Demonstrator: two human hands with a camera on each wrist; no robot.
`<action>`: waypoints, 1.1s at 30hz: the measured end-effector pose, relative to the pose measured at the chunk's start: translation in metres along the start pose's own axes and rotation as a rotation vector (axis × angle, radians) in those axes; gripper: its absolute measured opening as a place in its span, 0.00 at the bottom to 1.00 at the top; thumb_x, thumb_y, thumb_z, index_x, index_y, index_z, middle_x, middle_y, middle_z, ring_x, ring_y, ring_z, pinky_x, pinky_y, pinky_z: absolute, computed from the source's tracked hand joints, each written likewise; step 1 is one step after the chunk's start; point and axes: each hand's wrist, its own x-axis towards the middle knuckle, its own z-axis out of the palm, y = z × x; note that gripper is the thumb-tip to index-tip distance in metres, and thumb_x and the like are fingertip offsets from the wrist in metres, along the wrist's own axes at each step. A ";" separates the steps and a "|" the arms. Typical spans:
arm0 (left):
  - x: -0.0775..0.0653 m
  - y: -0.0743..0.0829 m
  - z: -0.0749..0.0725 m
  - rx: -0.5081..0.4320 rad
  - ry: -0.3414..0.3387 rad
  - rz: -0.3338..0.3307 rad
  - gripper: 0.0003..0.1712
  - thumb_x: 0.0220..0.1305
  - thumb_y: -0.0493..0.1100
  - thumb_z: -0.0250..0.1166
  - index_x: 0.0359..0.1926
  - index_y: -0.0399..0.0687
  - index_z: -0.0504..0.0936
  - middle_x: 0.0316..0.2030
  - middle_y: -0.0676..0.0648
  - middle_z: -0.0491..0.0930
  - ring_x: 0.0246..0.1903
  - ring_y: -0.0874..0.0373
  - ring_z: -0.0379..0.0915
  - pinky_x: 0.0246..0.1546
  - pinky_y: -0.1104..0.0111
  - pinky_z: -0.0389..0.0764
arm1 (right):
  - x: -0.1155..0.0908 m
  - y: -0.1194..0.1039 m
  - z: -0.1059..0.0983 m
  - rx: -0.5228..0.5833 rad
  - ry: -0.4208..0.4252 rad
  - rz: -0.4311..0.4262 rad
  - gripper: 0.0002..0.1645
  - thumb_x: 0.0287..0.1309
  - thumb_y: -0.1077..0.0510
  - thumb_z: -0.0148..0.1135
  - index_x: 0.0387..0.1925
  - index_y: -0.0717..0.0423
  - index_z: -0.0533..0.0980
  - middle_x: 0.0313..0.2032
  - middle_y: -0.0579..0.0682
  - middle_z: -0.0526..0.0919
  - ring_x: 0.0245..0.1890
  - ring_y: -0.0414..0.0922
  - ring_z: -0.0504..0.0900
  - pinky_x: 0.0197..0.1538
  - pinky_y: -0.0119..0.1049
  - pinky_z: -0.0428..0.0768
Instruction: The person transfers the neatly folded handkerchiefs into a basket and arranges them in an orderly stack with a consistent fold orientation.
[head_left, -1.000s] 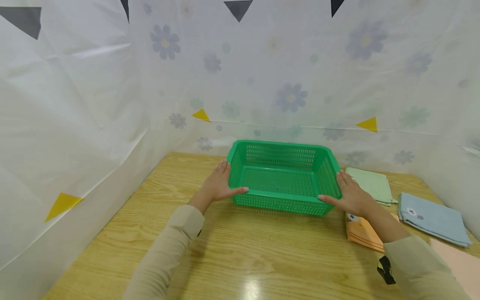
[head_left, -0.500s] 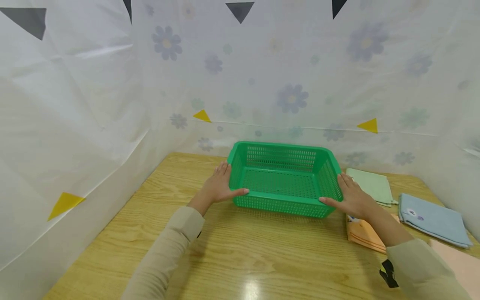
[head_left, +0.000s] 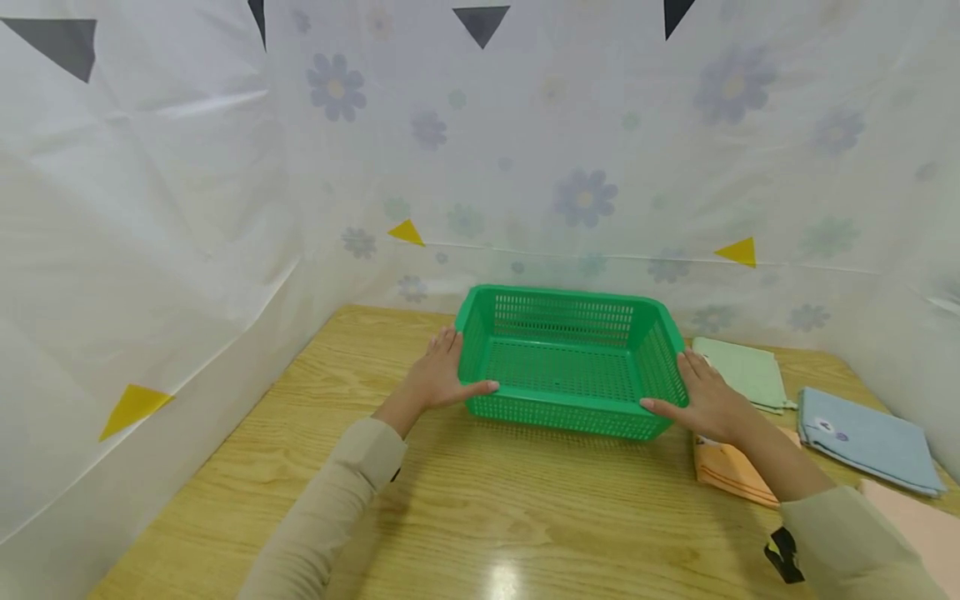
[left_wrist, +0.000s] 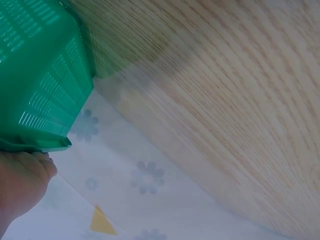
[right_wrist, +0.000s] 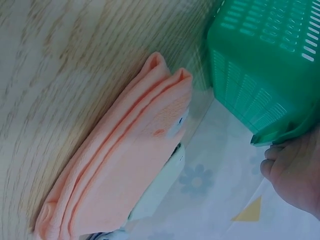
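Note:
A green plastic basket (head_left: 555, 398) with perforated sides stands on the wooden table. My left hand (head_left: 435, 373) lies against its left end, fingers straight along the outer edge and thumb on the near rim. On the right end, my right hand (head_left: 712, 402) touches the basket in a mirrored way, thumb reaching over the near corner. Both wrist views show fingertips against the basket's rim. Below the right hand lies a folded orange cloth (head_left: 731, 471), partly hidden by the forearm; the right wrist view shows its stacked folds.
To the right lie folded cloths: pale green (head_left: 742, 371), light blue with a small face (head_left: 870, 437), and pink (head_left: 918, 529), cut off by the frame. A white flower-printed sheet (head_left: 525, 167) stands behind the table (head_left: 480, 517) and along its sides.
The basket and both hands have shifted very slightly toward me. The view has also moved a little. My hands keep the same pose on the basket, and the cloths stay put.

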 end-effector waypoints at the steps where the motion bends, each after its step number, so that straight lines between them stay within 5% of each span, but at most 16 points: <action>1: 0.000 0.000 0.000 -0.002 0.000 0.001 0.82 0.27 0.93 0.24 0.71 0.33 0.40 0.72 0.35 0.36 0.73 0.45 0.28 0.72 0.57 0.37 | 0.000 0.000 0.000 -0.001 0.000 0.000 0.62 0.57 0.31 0.50 0.68 0.75 0.38 0.68 0.75 0.38 0.68 0.71 0.39 0.62 0.70 0.44; 26: -0.005 0.003 0.003 0.003 0.004 -0.010 0.83 0.25 0.93 0.23 0.71 0.33 0.40 0.72 0.36 0.36 0.73 0.45 0.28 0.72 0.55 0.39 | -0.007 -0.002 -0.001 -0.010 0.009 0.002 0.62 0.57 0.32 0.50 0.68 0.76 0.39 0.68 0.76 0.39 0.67 0.72 0.40 0.60 0.72 0.46; 33: -0.006 0.003 0.003 0.007 0.016 -0.006 0.78 0.33 0.92 0.28 0.71 0.33 0.41 0.72 0.36 0.37 0.73 0.44 0.30 0.72 0.54 0.42 | -0.007 -0.001 -0.001 -0.002 0.002 -0.001 0.61 0.58 0.32 0.50 0.68 0.76 0.39 0.68 0.76 0.38 0.67 0.72 0.40 0.60 0.73 0.45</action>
